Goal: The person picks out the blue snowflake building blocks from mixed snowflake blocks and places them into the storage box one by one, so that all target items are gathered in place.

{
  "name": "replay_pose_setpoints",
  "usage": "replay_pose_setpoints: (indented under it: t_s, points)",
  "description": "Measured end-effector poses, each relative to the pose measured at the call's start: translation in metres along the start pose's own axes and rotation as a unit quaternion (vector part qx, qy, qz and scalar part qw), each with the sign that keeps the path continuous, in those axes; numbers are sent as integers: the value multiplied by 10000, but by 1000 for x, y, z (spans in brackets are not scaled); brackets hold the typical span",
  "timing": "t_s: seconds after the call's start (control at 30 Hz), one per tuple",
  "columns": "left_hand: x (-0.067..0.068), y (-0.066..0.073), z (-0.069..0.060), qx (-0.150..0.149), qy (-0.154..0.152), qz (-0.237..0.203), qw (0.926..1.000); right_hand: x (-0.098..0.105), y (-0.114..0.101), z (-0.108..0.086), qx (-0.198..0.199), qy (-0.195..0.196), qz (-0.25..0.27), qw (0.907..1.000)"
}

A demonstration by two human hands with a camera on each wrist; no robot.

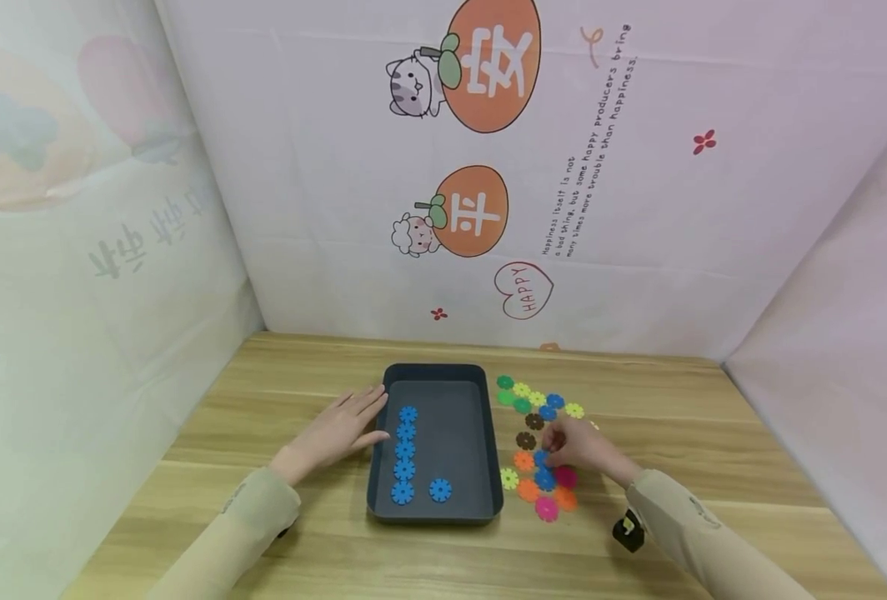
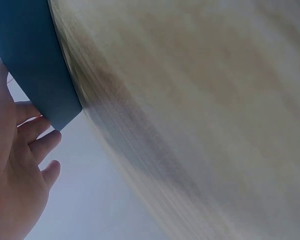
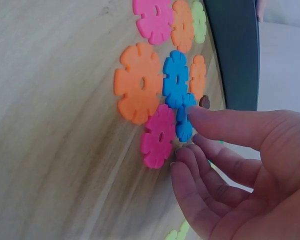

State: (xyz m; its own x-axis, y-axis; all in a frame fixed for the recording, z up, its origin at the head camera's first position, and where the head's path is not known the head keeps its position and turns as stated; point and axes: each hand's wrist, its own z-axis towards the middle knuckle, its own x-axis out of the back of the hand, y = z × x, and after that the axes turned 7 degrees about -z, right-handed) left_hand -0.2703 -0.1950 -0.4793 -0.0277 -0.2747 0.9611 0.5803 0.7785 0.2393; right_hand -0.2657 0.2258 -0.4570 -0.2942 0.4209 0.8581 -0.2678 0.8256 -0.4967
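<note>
Six blue discs (image 1: 405, 451) lie in the dark tray (image 1: 451, 433). We find the left hand (image 1: 343, 427) spread against its nine o'clock side. At the tray's three o'clock, on the tabletop (image 1: 323, 550), the right hand (image 1: 580, 443) touches another blue disc (image 3: 183, 131); we cannot tell whether it pinches.

Both forearms (image 1: 706, 529) are extended forward, covered by beige sleeves (image 1: 222, 533). The left grip (image 1: 338, 431) is held palm down, fingers outstretched, thumb spread. In the right grip (image 1: 583, 447), fingers are bent, with the thumb set opposite.
</note>
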Motion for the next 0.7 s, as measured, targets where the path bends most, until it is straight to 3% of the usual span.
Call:
replay_pose_setpoints:
  t_s: [0.3, 0.7]
  points:
    - [2, 1, 1, -43, 26, 35, 10000, 2, -1, 0, 151, -82, -120, 9998]
    - [1, 1, 0, -32, -2, 26, 10000, -1, -1, 0, -29, -95, -106, 9999]
